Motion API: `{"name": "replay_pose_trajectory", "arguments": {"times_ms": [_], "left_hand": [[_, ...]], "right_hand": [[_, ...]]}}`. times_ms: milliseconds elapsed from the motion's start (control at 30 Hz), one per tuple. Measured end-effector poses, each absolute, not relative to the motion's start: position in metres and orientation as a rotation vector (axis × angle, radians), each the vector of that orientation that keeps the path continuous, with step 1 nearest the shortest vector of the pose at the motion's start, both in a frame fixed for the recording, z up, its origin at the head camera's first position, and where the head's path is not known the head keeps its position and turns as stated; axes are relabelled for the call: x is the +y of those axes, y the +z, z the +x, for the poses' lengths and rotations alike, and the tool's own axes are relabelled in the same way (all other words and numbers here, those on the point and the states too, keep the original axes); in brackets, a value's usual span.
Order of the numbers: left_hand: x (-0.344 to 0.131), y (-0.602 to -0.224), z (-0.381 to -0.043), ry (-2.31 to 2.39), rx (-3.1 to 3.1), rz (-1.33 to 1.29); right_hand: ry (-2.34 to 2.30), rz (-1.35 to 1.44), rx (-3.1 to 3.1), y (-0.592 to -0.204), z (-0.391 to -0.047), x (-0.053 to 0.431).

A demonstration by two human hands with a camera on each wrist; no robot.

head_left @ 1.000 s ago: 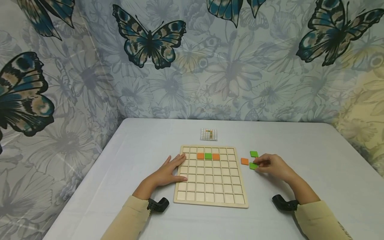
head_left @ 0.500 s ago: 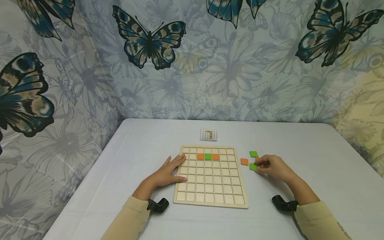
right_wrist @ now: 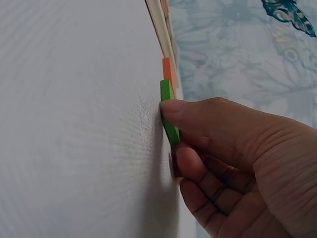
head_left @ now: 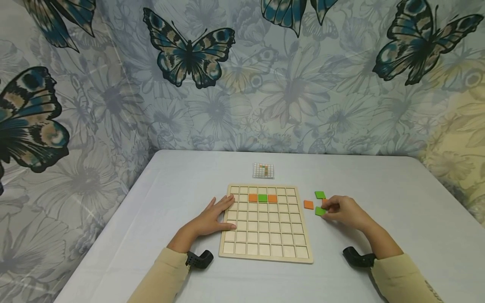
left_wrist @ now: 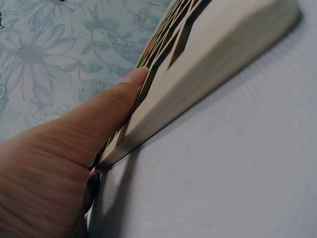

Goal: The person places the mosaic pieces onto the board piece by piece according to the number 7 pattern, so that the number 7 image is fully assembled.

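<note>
A wooden grid board [head_left: 265,258] lies on the table. One row holds an orange tile [head_left: 253,198], a green tile [head_left: 262,198] and another orange tile [head_left: 272,198]. My left hand [head_left: 209,219] rests with spread fingers on the board's left edge; its thumb lies along the frame in the left wrist view. To the right of the board, my right hand [head_left: 346,212] pinches a green square tile [right_wrist: 167,94] between thumb and curled fingers. Beside it, an orange tile [head_left: 324,201] is partly hidden behind the fingers.
A loose orange tile [head_left: 308,205] and a green tile [head_left: 320,195] lie between the board and my right hand. A small pattern card [head_left: 263,170] lies behind the board. The table [head_left: 189,168] backs onto a butterfly-print cloth [head_left: 212,113].
The green tile at my right thumb has shifted very slightly toward me. My left hand keeps its place on the board.
</note>
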State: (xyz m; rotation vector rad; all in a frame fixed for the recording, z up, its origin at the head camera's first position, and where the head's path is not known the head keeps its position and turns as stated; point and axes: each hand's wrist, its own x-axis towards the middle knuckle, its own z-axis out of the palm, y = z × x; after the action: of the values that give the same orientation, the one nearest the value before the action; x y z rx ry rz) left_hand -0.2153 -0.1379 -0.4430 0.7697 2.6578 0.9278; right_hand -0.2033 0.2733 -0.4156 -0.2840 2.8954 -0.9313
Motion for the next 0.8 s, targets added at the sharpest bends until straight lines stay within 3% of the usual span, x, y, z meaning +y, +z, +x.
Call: {"name": "replay_pose_trajectory", "arguments": {"times_ms": [800], "left_hand": [[-0.138, -0.441, -0.215, 0.920, 2.654, 0.773]], "right_hand": [[-1.008, -0.449, 2.879, -0.404, -0.209, 0.257]]}}
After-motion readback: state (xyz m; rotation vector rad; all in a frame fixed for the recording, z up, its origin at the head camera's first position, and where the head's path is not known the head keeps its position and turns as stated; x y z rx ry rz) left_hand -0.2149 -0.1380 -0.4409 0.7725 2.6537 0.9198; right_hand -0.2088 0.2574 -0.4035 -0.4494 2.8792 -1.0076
